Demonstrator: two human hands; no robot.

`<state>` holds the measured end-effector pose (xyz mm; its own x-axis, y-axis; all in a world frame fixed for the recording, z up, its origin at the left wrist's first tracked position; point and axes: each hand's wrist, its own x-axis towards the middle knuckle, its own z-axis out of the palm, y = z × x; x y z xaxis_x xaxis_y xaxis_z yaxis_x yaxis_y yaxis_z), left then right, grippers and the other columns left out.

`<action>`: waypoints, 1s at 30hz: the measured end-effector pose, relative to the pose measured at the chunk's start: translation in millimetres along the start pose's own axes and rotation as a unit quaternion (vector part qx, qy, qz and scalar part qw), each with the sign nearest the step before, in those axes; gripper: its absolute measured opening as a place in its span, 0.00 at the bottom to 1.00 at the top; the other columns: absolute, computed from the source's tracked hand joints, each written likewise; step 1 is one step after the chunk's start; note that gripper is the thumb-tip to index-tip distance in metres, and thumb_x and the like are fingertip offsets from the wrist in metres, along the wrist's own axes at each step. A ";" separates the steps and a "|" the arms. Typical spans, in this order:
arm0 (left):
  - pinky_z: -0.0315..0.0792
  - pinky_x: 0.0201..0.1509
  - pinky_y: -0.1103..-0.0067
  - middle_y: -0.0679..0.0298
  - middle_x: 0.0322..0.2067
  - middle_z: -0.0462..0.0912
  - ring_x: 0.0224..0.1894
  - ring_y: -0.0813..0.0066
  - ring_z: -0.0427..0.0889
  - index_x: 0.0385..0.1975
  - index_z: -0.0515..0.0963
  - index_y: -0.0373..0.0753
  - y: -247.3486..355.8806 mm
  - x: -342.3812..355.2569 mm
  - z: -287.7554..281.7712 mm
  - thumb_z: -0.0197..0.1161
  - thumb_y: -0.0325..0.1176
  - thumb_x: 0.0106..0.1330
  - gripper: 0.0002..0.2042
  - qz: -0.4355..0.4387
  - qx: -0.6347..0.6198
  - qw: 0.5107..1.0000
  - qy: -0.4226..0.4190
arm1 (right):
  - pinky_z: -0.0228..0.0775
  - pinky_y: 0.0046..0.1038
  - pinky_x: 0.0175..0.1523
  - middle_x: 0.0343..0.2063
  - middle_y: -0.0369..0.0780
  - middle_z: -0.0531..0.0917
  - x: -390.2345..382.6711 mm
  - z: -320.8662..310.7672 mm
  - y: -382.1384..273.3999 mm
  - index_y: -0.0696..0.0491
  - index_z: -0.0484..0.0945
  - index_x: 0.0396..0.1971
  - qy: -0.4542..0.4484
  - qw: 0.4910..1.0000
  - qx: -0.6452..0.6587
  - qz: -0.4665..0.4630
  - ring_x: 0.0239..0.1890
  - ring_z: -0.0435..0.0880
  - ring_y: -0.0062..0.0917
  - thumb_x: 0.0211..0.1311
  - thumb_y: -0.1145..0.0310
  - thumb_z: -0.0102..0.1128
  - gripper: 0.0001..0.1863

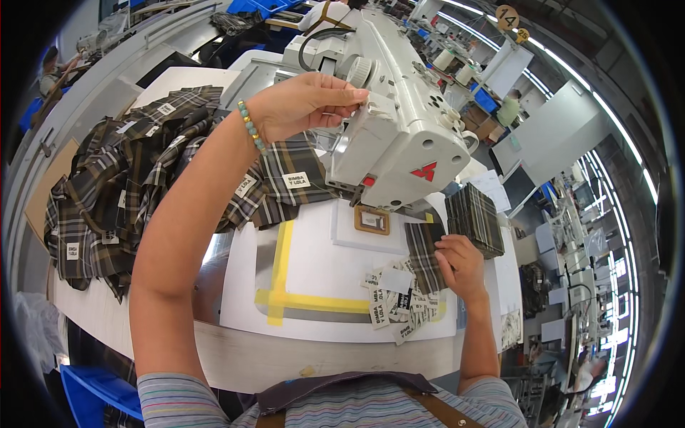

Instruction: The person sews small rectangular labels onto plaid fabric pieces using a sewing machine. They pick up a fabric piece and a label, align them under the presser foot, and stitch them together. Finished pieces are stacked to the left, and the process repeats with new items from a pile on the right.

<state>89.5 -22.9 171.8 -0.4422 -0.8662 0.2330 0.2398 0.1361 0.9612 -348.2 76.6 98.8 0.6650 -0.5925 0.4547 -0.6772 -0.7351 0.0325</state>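
Near right, the right hand (464,265) holds dark plaid cloth (422,258); beside a white sewing machine (403,143), the left hand (303,103) is narrow.

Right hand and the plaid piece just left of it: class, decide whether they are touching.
Touching: in the head view, the right hand lays its fingers over the right edge of the plaid piece.

The pale worktable (257,349) carries a plaid cloth heap (100,214) at ten o'clock and a sewing machine (399,153) at one. Around four o'clock, loose labels (385,310) lie scattered.
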 end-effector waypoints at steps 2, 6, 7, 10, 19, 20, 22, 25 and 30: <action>0.75 0.43 0.87 0.75 0.33 0.81 0.35 0.89 0.77 0.39 0.83 0.41 -2.2 4.2 -5.0 0.67 0.43 0.79 0.11 -0.005 -0.011 1.000 -0.022 | 0.84 0.37 0.50 0.39 0.41 0.90 -3.4 2.6 2.0 0.58 0.86 0.32 0.000 1.000 -0.001 0.005 0.49 0.89 0.40 0.61 0.74 0.72 0.04; 0.77 0.44 0.86 0.74 0.33 0.82 0.35 0.89 0.78 0.40 0.84 0.40 2.1 8.3 -15.1 0.68 0.42 0.78 0.11 -0.016 -0.006 0.999 -0.044 | 0.84 0.37 0.50 0.39 0.41 0.90 -5.9 5.4 3.6 0.58 0.86 0.32 -0.001 1.000 0.005 0.005 0.49 0.89 0.39 0.61 0.74 0.73 0.04; 0.77 0.44 0.86 0.74 0.33 0.82 0.36 0.89 0.78 0.40 0.84 0.40 3.4 8.9 -14.9 0.68 0.42 0.78 0.11 -0.021 -0.004 0.999 -0.039 | 0.84 0.37 0.50 0.39 0.41 0.90 -7.0 5.6 4.2 0.58 0.86 0.32 0.000 1.000 0.006 0.006 0.49 0.89 0.39 0.61 0.74 0.73 0.04; 0.77 0.45 0.87 0.73 0.33 0.82 0.36 0.89 0.79 0.39 0.84 0.40 11.7 9.9 -14.2 0.68 0.41 0.77 0.11 -0.039 0.013 0.999 -0.033 | 0.84 0.37 0.50 0.38 0.41 0.90 -9.7 5.8 4.4 0.59 0.86 0.32 0.002 1.000 0.009 0.007 0.48 0.89 0.39 0.60 0.75 0.73 0.04; 0.77 0.48 0.86 0.75 0.35 0.83 0.39 0.89 0.79 0.40 0.85 0.42 33.4 8.5 -13.8 0.68 0.42 0.78 0.10 -0.033 0.011 0.999 0.022 | 0.83 0.37 0.50 0.38 0.41 0.90 -19.8 7.7 4.7 0.59 0.86 0.32 0.006 1.000 0.010 0.025 0.48 0.89 0.38 0.60 0.75 0.73 0.04; 0.77 0.49 0.85 0.76 0.36 0.83 0.40 0.89 0.80 0.41 0.86 0.43 29.8 6.6 -20.9 0.67 0.42 0.78 0.10 0.014 0.009 0.999 0.051 | 0.83 0.37 0.50 0.38 0.40 0.90 -20.8 8.0 4.5 0.59 0.86 0.32 0.007 1.000 0.010 0.027 0.48 0.89 0.38 0.60 0.75 0.73 0.04; 0.76 0.54 0.81 0.74 0.41 0.85 0.46 0.85 0.81 0.45 0.86 0.43 21.7 3.0 -20.8 0.70 0.38 0.75 0.08 0.111 0.062 0.981 0.145 | 0.83 0.37 0.50 0.38 0.40 0.90 -21.0 9.0 3.9 0.59 0.86 0.33 0.007 0.999 0.012 0.028 0.48 0.89 0.38 0.60 0.75 0.73 0.04; 0.76 0.57 0.77 0.69 0.46 0.86 0.52 0.80 0.82 0.49 0.86 0.40 6.8 -10.7 -10.8 0.74 0.32 0.69 0.12 0.346 0.417 0.821 0.183 | 0.83 0.36 0.50 0.38 0.40 0.90 -23.5 10.7 5.5 0.58 0.86 0.33 0.009 1.000 0.011 0.024 0.48 0.89 0.38 0.60 0.75 0.73 0.04; 0.76 0.58 0.68 0.62 0.49 0.86 0.55 0.60 0.83 0.49 0.86 0.43 -2.6 -19.5 17.2 0.80 0.25 0.52 0.22 0.487 0.585 0.614 0.210 | 0.83 0.36 0.49 0.37 0.41 0.90 -32.7 11.0 9.0 0.58 0.87 0.33 0.008 1.000 0.008 0.028 0.47 0.89 0.38 0.60 0.75 0.73 0.05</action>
<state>82.7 2.0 167.3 -0.2610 -0.1143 0.9585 -0.6787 0.7279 -0.0980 -372.6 85.8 74.4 0.6211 -0.6278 0.4691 -0.7077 -0.7064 -0.0083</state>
